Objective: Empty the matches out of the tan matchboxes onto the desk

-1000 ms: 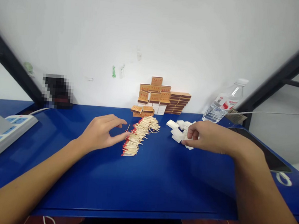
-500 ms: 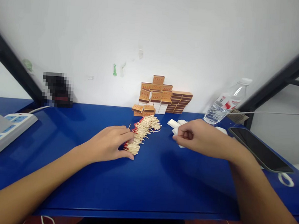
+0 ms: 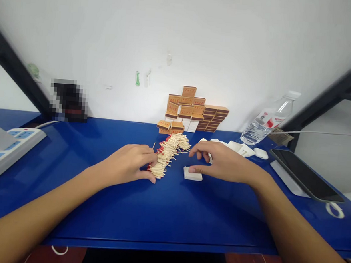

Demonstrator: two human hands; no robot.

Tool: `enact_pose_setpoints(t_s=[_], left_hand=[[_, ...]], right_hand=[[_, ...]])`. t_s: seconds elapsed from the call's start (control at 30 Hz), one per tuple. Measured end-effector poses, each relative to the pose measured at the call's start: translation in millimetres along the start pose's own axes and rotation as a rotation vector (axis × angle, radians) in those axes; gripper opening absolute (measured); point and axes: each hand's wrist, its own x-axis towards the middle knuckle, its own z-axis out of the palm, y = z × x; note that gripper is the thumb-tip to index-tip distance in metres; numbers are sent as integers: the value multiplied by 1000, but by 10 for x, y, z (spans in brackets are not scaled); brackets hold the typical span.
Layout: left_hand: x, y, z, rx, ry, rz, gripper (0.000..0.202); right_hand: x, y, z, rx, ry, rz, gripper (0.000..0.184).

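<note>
A long heap of loose matches [image 3: 168,152] with red heads lies mid-desk. My left hand [image 3: 134,160] is at the near left end of it, fingers curled and thumb stretched along the front, closed around the matches there. A small white matchbox tray [image 3: 193,176] lies flat to the right of the heap. Over it is my right hand [image 3: 221,160], fingers spread and nothing held, the thumb overlapping the tray's top edge. More white trays [image 3: 242,148] are behind the right hand, partly hidden by it. Orange matchboxes [image 3: 185,110] stand stacked against the wall.
A water bottle [image 3: 266,120] leans at the back right. Near it are a white earbud case [image 3: 261,153] and a phone [image 3: 307,175] on a stand. On the left lies a power strip [image 3: 12,148]. The blue desk [image 3: 145,217] has its front edge close to me.
My right hand has moved left and opened from a pinch. A white tray now lies on the desk beneath its thumb. My left hand keeps its place at the matches.
</note>
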Motion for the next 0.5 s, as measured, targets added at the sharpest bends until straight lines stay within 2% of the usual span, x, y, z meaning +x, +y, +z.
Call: enact_pose_setpoints(t_s=[0.1,0.2,0.33,0.4,0.5], left_hand=[[0,8,-11,1,24,3,44],[6,59,3,17,92,7,46],[29,173,76,68,228,66,44],[41,228,128,71,251,98,44],[52,291,208,48,247,123,46]], right_hand=[[-12,31,-4,32,-161,19,43],[14,-15,79,55,-208,22,33],[45,-157,208,145,-190,-105,33],[53,-230,275,186,-167,-162,36],[81,-294,404,206,11,-157,32]])
